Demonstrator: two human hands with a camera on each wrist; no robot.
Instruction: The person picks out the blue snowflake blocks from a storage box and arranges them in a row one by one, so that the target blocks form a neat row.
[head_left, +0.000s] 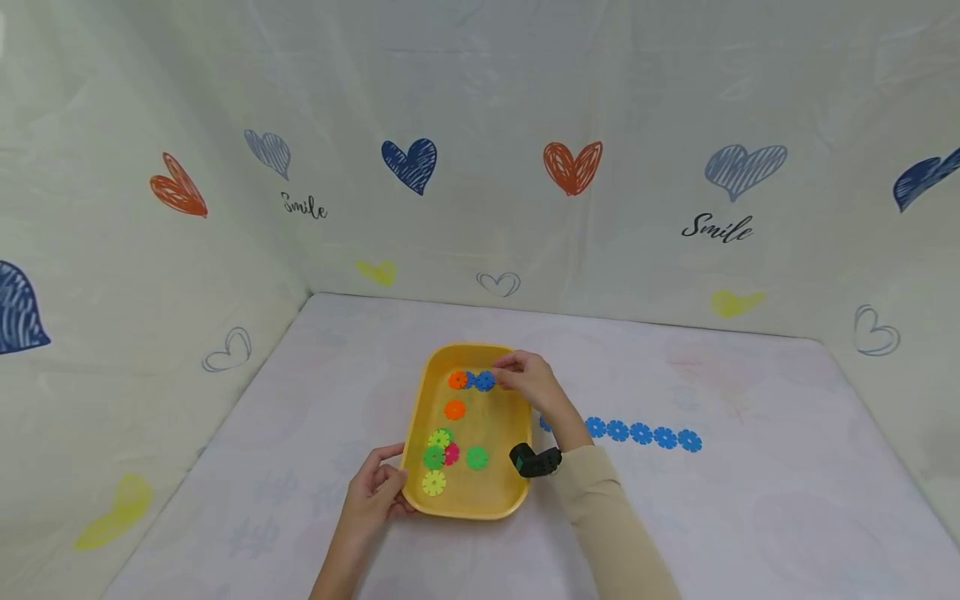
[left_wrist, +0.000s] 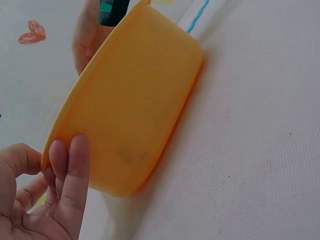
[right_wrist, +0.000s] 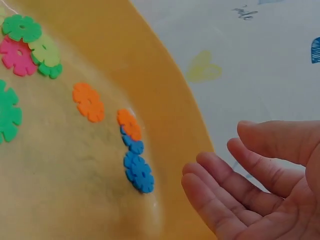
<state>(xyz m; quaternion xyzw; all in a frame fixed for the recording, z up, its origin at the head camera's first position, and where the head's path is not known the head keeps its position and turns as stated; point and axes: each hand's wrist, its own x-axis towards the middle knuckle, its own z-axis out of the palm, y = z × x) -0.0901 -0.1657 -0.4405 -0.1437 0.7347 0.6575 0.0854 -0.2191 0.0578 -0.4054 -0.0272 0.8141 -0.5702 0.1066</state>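
A yellow plastic tray (head_left: 491, 492) holds several flower-shaped plastic discs. My left hand (head_left: 375, 489) grips its near left edge; in the left wrist view the thumb is at the rim and fingers (left_wrist: 77, 170) lie against the outer wall. My right hand (head_left: 528, 382) hovers by the far right rim, with loosely bent fingers and nothing visible between them. Nearest to it are overlapping blue discs (right_wrist: 140, 175) beside an orange disc (right_wrist: 129, 124). Another orange disc (head_left: 454, 409) lies nearer me. Green discs (head_left: 477, 457), yellow discs (head_left: 433, 482) and a pink disc (head_left: 452, 453) lie at the near end.
To the right of the tray, a row of several blue discs (head_left: 641, 432) lies on the white table (head_left: 750, 517); the right forearm partly covers the row. A white sheet (head_left: 480, 225) printed with hearts and words hangs behind and at the sides.
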